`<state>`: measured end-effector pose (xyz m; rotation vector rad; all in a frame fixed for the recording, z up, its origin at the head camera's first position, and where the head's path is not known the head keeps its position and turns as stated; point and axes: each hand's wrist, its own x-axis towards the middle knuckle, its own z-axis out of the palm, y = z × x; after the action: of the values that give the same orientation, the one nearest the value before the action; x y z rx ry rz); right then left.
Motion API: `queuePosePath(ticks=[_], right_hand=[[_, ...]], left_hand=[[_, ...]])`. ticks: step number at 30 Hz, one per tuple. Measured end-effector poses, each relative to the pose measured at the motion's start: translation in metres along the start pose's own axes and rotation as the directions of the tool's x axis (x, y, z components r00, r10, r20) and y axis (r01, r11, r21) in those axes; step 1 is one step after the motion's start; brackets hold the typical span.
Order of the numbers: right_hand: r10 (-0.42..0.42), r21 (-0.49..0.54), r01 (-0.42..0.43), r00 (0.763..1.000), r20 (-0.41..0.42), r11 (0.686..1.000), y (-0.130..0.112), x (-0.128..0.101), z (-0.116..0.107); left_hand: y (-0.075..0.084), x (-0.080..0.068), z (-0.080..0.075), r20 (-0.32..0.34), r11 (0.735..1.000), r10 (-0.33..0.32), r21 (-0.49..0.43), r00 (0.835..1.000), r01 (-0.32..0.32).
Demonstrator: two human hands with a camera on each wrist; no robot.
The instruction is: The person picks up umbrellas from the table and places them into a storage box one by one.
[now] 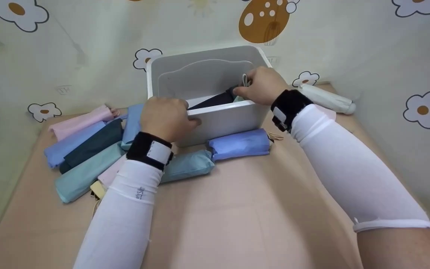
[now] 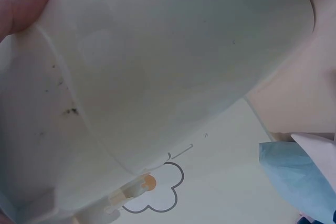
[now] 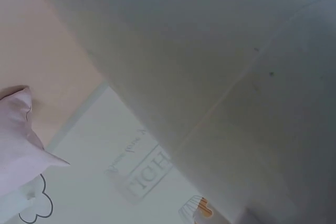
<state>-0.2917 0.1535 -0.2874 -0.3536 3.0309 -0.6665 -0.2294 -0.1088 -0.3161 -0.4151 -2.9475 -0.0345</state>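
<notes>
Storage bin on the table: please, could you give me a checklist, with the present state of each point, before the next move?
1. Left hand grips the storage bin's front rim: ok.
2. Right hand holds something inside: cannot tell, its fingers hide this.
3. Dark bundle lies below the front rim: ok.
4. Space right before the bin is free: not ok, a blue bundle and a teal bundle lie there.
5. Base sits flat on the table: cannot tell, partly hidden.

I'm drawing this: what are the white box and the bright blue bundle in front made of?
The white box looks like smooth plastic, slightly shiny, with stiff walls and rounded corners. The bright blue bundle seems thin, smooth fabric, maybe nylon, since it wrinkles softly.
</notes>
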Motion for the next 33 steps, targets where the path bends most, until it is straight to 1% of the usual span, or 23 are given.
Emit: queuePosePath(ticks=[2,7,12,16,25,29,31,33], right_hand=[[-0.018,0.02,0.018,1.0,-0.007,1.0,0.002,0.0,-0.001],[-0.041,0.11,0.039,0.999,0.017,0.993,0.005,-0.002,-0.006],[-0.064,0.179,0.05,0.995,0.073,0.983,0.009,-0.002,-0.011],[-0.086,0.2,0.059,0.988,0.126,0.978,0.01,-0.002,-0.014],[-0.104,0.163,0.067,0.968,0.231,0.984,0.008,-0.003,-0.022],[-0.124,0.094,0.104,0.96,0.25,0.99,0.005,-0.002,-0.024],[-0.117,0.063,0.105,0.962,0.248,0.993,0.004,-0.002,-0.024],[-0.093,0.045,0.084,0.966,0.242,0.995,0.002,-0.001,-0.022]], left_hand=[[0.0,0.0,0.0,-0.008,1.0,0.007,0.007,1.0,-0.007],[0.0,0.001,-0.001,-0.007,1.0,0.008,0.011,1.0,-0.007],[0.0,0.001,-0.001,0.0,1.0,-0.001,0.003,1.0,0.001],[0.0,0.001,-0.001,0.008,1.0,-0.008,-0.007,1.0,0.008],[0.0,0.0,-0.002,0.01,1.0,-0.007,-0.001,1.0,0.007],[0.0,0.0,-0.001,0.001,1.0,-0.002,-0.001,1.0,0.002],[-0.001,0.0,0.0,0.001,1.0,0.001,0.001,1.0,-0.001],[-0.001,0.0,0.0,0.0,1.0,0.004,0.003,1.0,-0.004]])
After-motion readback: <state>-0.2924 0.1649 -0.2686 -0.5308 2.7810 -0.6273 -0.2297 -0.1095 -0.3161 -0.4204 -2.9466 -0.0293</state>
